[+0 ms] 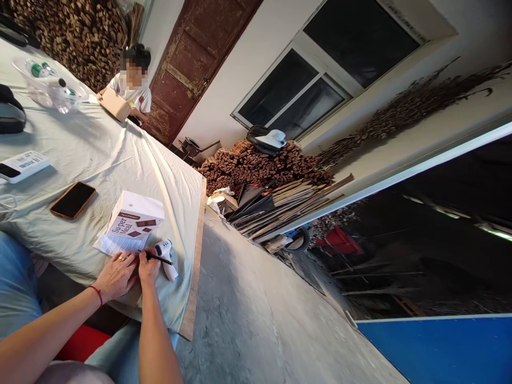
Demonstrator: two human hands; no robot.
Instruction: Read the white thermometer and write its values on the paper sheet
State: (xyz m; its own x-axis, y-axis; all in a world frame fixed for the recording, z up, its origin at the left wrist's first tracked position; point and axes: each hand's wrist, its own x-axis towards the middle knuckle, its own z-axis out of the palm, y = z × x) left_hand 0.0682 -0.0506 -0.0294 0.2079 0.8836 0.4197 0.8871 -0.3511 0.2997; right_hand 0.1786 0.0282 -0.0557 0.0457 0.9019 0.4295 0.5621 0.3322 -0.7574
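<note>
My right hand grips a black pen, its tip down at a sheet of paper covered with small writing or print. Flat on the near edge of that paper lies my left hand, fingers stretched out, with a ring and a red wrist string. A white box marked "Super Meal" stands on the far part of the sheet. Just right of my right hand, a white and blue infrared thermometer rests on the cloth-covered table.
A phone and a white device lie to the left. Farther back are a clear plastic basin with bottles and a person holding a cardboard box. Stacked firewood lines the wall beyond the table's right edge.
</note>
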